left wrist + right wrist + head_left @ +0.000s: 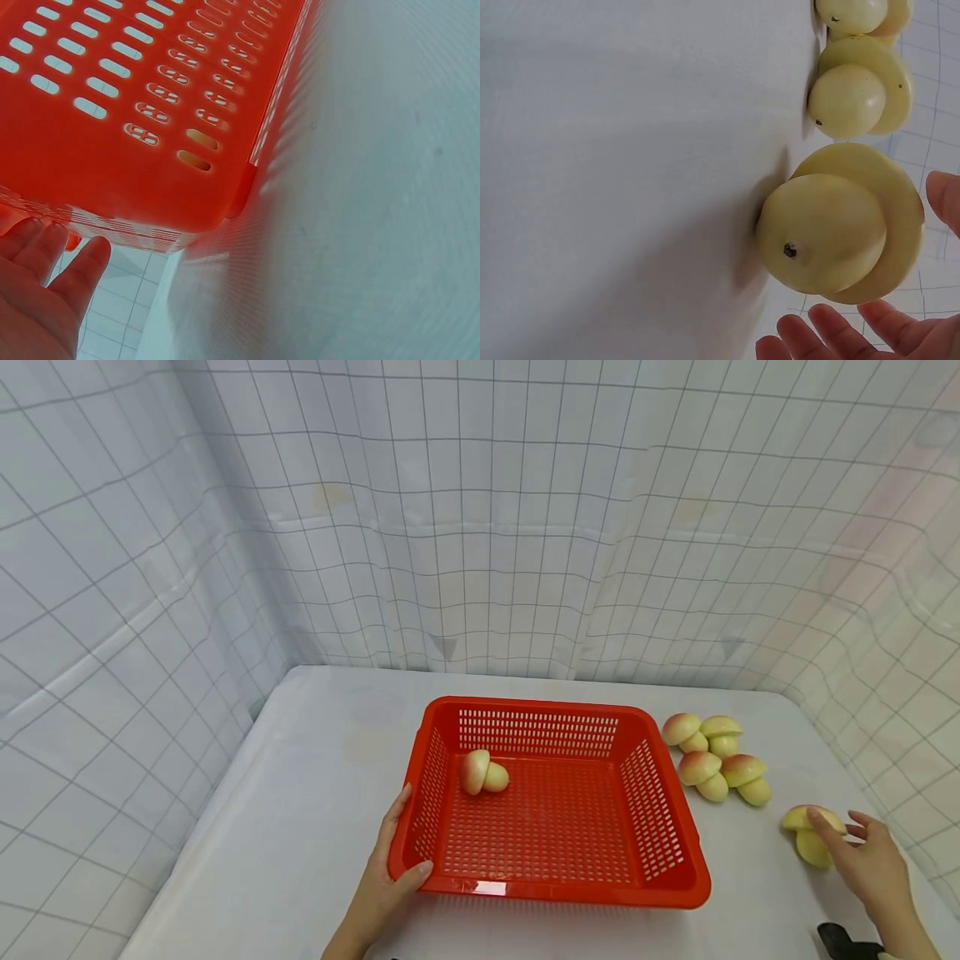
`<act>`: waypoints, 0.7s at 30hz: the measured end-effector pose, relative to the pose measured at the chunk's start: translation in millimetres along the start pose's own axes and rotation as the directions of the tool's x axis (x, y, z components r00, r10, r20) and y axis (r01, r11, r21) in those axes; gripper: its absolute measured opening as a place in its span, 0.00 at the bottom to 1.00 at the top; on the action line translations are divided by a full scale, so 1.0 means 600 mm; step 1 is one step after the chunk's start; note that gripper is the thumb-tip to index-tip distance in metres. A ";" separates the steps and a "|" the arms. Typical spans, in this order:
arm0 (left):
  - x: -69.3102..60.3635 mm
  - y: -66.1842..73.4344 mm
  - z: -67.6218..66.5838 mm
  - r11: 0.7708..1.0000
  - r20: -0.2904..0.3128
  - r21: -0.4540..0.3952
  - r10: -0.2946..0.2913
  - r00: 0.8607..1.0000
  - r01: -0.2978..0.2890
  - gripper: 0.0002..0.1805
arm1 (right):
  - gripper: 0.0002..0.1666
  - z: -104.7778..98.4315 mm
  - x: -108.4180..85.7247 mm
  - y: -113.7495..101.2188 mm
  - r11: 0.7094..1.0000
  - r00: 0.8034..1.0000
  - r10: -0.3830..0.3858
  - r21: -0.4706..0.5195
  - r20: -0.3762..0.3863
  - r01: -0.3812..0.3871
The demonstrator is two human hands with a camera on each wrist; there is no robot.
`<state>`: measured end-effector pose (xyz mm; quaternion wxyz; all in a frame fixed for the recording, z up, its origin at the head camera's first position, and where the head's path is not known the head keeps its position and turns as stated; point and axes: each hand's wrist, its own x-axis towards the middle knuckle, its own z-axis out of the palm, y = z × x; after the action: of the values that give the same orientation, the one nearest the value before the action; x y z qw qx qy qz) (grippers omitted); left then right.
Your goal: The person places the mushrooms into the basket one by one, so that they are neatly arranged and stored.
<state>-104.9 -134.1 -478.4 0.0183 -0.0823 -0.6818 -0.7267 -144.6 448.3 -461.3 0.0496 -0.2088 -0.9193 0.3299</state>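
Observation:
A red plastic basket (551,893) with slotted walls sits on the white-covered table. My left hand (382,868) holds its near left corner, thumb over the front rim and fingers along the left side. Inside lies one yellow-and-red mushroom-shaped piece (474,772), on its side. To the right, my right hand (870,860) is spread around another mushroom-shaped piece (812,847). In the right wrist view, the thumb stands apart from the cap of that mushroom-shaped piece (821,232), with the fingers close below it; whether they touch is unclear.
Several similar mushroom-shaped pieces (712,768) lie grouped by the basket's right side. A black object (847,942) shows at the bottom right, beside the right wrist. White grid-patterned curtains (465,527) enclose the table at the back and sides.

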 end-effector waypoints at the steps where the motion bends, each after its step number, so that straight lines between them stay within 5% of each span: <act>1: 0.000 0.000 0.000 1.000 0.001 -0.001 0.001 1.000 -0.001 0.46 | 0.53 0.000 0.000 0.002 1.000 1.000 0.002 -0.001 0.010 -0.002; 21: -0.001 -0.002 -0.001 1.000 0.011 -0.023 0.000 1.000 0.000 0.46 | 0.55 0.007 -0.006 0.001 0.997 0.994 0.068 -0.032 0.080 -0.065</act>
<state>-104.3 -134.5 -479.7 0.0137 -0.0863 -0.6733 -0.7342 -142.2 445.0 -465.0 -0.0020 -0.2265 -0.9178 0.3262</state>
